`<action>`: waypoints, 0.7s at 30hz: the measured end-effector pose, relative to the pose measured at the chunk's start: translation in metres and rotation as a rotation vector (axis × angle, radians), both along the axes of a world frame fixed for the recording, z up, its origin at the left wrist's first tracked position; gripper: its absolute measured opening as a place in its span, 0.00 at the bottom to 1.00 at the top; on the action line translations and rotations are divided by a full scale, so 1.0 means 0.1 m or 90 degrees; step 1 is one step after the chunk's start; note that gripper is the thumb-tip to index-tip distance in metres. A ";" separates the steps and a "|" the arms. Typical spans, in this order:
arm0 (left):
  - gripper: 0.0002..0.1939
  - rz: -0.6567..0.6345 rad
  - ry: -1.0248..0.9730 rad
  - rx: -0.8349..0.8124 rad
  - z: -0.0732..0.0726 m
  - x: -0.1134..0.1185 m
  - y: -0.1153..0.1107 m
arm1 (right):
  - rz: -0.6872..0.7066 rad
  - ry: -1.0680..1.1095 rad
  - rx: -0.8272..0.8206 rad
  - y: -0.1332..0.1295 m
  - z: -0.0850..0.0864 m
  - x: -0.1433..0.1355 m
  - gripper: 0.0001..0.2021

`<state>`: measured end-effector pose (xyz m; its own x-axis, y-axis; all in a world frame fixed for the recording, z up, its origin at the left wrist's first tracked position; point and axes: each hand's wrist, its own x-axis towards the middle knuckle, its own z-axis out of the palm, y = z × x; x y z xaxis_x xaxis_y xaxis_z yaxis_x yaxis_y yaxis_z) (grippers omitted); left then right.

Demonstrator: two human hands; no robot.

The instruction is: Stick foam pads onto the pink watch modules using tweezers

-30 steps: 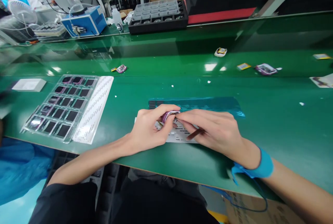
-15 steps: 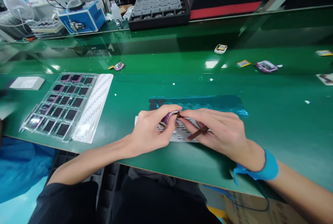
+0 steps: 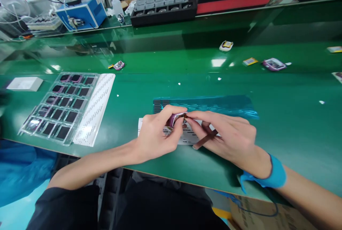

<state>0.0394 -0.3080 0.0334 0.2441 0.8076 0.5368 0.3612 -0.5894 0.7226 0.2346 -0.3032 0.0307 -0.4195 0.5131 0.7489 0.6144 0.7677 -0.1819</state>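
Observation:
My left hand (image 3: 157, 133) pinches a small purple-rimmed device part (image 3: 173, 118) between thumb and fingers. Close beside it, my right hand (image 3: 224, 133) has its thumb and forefinger tips closed at a small dark and amber piece (image 3: 184, 116) at the part's edge. That same hand also holds a brown strip-like tool (image 3: 205, 139) against its palm, slanting down to the left. Under both hands lies a white printed sheet (image 3: 188, 137). Behind them is a blue film strip (image 3: 227, 105) with dark pads (image 3: 157, 105) at its left end.
A clear tray (image 3: 70, 141) of dark screens and a white label sheet (image 3: 97, 110) lie at left. Farther back are a purple device (image 3: 274, 64), a yellow battery (image 3: 250, 61), a black tray (image 3: 162, 16) and a blue box (image 3: 88, 12).
The head view has shifted slightly. My right hand has moved a little to the right and turned with the brown tool; my left hand still holds the purple part.

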 end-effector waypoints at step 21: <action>0.11 0.020 0.065 0.078 -0.05 0.02 -0.05 | -0.019 -0.042 0.006 -0.05 -0.07 0.02 0.10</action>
<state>0.0410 -0.3130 0.0288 0.2784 0.7452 0.6059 0.4481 -0.6588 0.6043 0.2368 -0.3083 0.0240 -0.4531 0.5185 0.7252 0.6469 0.7509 -0.1327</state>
